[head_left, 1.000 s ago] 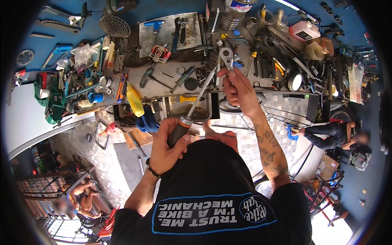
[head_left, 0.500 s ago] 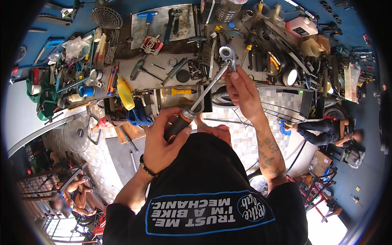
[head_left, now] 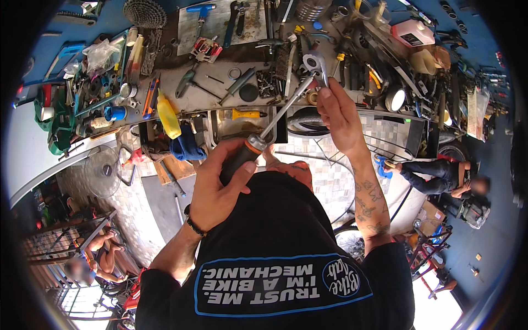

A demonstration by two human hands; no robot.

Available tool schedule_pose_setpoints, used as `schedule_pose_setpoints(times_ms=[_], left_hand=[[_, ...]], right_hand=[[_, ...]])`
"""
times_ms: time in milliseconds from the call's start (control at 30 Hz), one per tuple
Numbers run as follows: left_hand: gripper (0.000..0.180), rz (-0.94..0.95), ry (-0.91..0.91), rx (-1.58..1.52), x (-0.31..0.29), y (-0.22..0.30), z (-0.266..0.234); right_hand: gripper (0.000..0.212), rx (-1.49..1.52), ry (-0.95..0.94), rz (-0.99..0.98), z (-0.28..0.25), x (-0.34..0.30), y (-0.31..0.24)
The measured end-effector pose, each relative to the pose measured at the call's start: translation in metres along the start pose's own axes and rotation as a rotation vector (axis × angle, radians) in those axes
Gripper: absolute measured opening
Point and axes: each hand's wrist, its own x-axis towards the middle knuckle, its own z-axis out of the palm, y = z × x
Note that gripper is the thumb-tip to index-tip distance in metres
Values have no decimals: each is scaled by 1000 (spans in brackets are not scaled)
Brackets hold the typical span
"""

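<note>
Driver (head_left: pixel 257 142) and ratchet (head_left: pixel 322 66) held up at the near side of the worktop (head_left: pixel 192 104).
Driver: stiff shaft, probably light; best held by the thick dark grip. Ratchet: smooth metal, likely dense for its size, slippery if oily; take by the handle. Driver tip at ratchet head, contact unclear. Left hand (head_left: pixel 220 184) wraps the grip, thumb along it; right hand (head_left: pixel 342 115) pinches the ratchet handle, thumb against fingers.

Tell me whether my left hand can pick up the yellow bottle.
Probably not: the left hand is wrapped around the screwdriver, though nothing seems to block its way to the yellow bottle.
</note>
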Motion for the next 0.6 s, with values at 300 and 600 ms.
schedule_pose_setpoints(times_ms=[300,600], left_hand=[[39,-113,-170,-175,0,10,-6],[39,-268,-136,-407,0,-11,-2]], right_hand=[[26,-130,-25,-87,-3,3,-9],[17,-633,32,-267,2,14,-10]])
